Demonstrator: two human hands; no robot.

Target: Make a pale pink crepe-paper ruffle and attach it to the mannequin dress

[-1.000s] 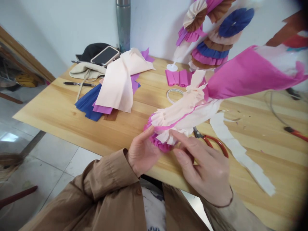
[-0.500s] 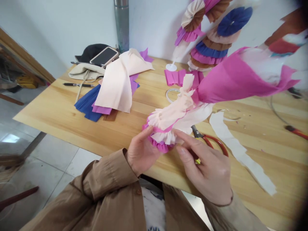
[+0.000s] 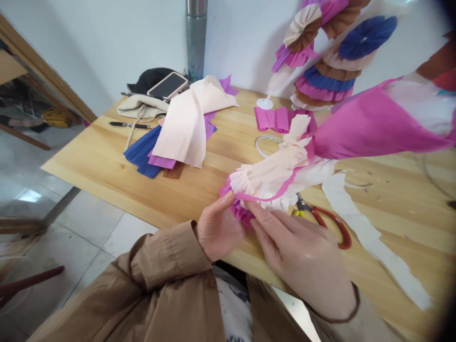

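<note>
My left hand [image 3: 217, 228] and my right hand [image 3: 302, 256] meet at the near edge of a wooden table [image 3: 107, 166]. Both pinch the gathered end of a pleated crepe paper strip [image 3: 270, 175], cream on top with pink frills underneath. The strip's loose pink and white length [image 3: 374, 123] rises away to the right. Red-handled scissors [image 3: 331, 225] lie on the table just behind my right hand. A white paper offcut [image 3: 377, 247] lies to their right.
A pile of cream, purple and blue crepe sheets [image 3: 178, 133] lies at the back left, beside a phone [image 3: 167, 85] on a bag and a pen [image 3: 130, 125]. A tape ring [image 3: 265, 142], folded pink paper [image 3: 274, 118] and stacked paper rosettes [image 3: 324, 52] stand behind.
My right hand has slid left along the pleated end, closer to my left hand. The whole view has shifted slightly to the right.
</note>
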